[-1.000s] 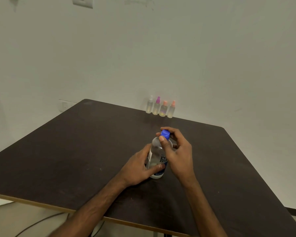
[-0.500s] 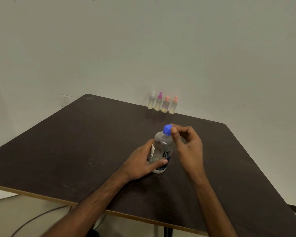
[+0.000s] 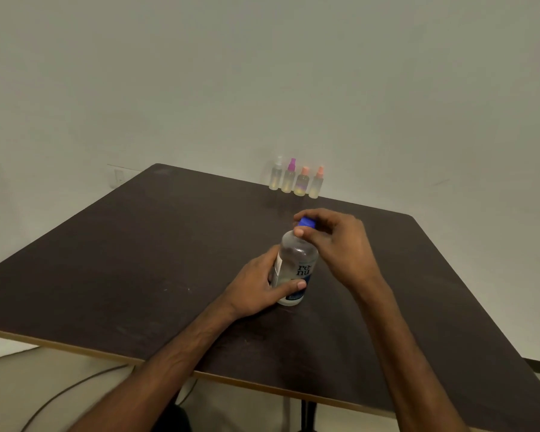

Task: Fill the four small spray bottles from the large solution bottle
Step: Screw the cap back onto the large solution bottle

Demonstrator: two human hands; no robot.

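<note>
Blue cap (image 3: 306, 222) on; large solution bottle (image 3: 295, 266) upright on the desk (image 3: 138, 260). My right hand (image 3: 340, 244): grip curled on the cap, thumb and fingertips pinching it. My left hand (image 3: 256, 288): grip wrapped round the bottle's lower body, thumb across the label. I judge it best to pin the base down, twist the cap only, not squeeze. Four small spray bottles (image 3: 296, 180) stand well apart at the far edge, tops on.

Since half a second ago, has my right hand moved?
Yes. Against the large solution bottle, the right hand moved left, closing back over the blue cap.
</note>
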